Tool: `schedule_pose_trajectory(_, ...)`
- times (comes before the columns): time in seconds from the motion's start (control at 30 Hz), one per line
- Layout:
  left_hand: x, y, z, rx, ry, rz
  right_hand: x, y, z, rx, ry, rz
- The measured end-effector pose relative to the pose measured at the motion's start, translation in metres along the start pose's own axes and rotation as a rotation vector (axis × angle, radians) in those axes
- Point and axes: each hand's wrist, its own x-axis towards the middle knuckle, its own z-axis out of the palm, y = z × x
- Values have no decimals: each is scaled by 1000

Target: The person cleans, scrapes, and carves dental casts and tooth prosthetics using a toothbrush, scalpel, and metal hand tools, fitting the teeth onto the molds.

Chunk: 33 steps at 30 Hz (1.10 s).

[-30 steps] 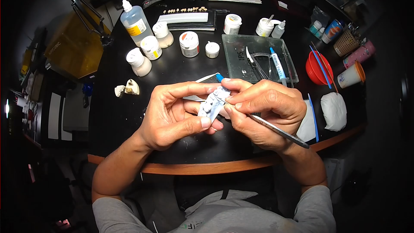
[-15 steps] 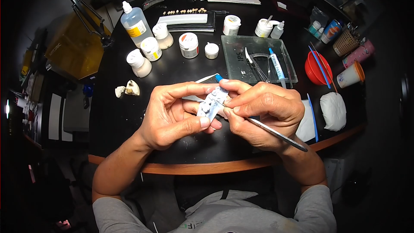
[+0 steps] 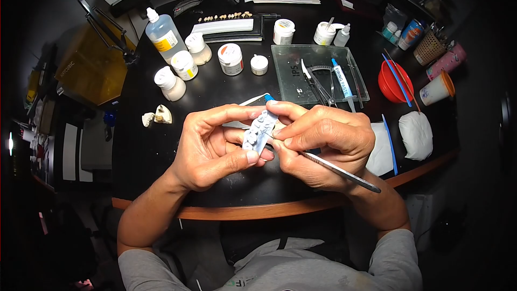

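Observation:
A pale grey-blue dental model [image 3: 257,136] with several teeth is held above the table by my left hand [image 3: 207,148], thumb on its near end and fingers around the far side. My right hand [image 3: 326,143] is closed in a pen grip on a slim metal dental instrument [image 3: 342,172]. Its tip meets or nearly meets the model; the fingers partly cover that spot. The index finger of my right hand reaches the model's far end. Just beyond my fingers shows the blue end of a white-handled tool [image 3: 269,97], mostly hidden.
Behind my hands stand several jars [image 3: 231,59] and a large liquid bottle [image 3: 164,35]. A glass slab [image 3: 288,83] carries tweezers and a firing paste syringe [image 3: 343,82]. To the right are a red bowl [image 3: 392,89] and white wipes [image 3: 416,136]. Tooth model pieces [image 3: 162,114] lie left.
The whole view has shifted slightly, so most things sit a little further left. The model is turned a bit more upright in my left hand. Both grips stay the same.

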Motion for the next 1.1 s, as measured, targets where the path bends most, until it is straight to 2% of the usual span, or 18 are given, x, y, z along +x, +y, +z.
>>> schedule_pose_trajectory(0.3, 2, -3, 3, 69, -2, 54, -1, -3, 2, -5, 65, -43)
schedule_pose_trajectory(0.47, 4, -5, 6, 175, 124, 147, 0, -12, 7, -176, 119, -91)
schedule_pose_trajectory(0.57, 4, -7, 4, 230, 177, 166, -4, -10, 8, -176, 87, -48)
schedule_pose_trajectory(0.6, 4, -8, 4, 242, 187, 186, -4, -16, 4, -182, -15, -26)
schedule_pose_trajectory(0.73, 4, -3, 6, 276, 211, 169, 1, -17, 3, -48, -60, -37)
schedule_pose_trajectory(0.83, 5, 6, 8, 306, 182, 116, 0, -22, -2, 120, -35, 133)
schedule_pose_trajectory(0.9, 4, 14, 7, 342, 164, 42, 0, -20, -2, 157, 9, 130)
schedule_pose_trajectory(1.0, 3, 22, 5, 586, 116, 143, -3, -14, 0, 267, 162, 146)
schedule_pose_trajectory(1.03, 3, 25, 7, 641, 118, 160, -3, -7, -5, 258, 133, 73)
schedule_pose_trajectory(1.1, 5, 28, 10, 756, 116, 182, -3, -5, -3, 302, 202, 86)
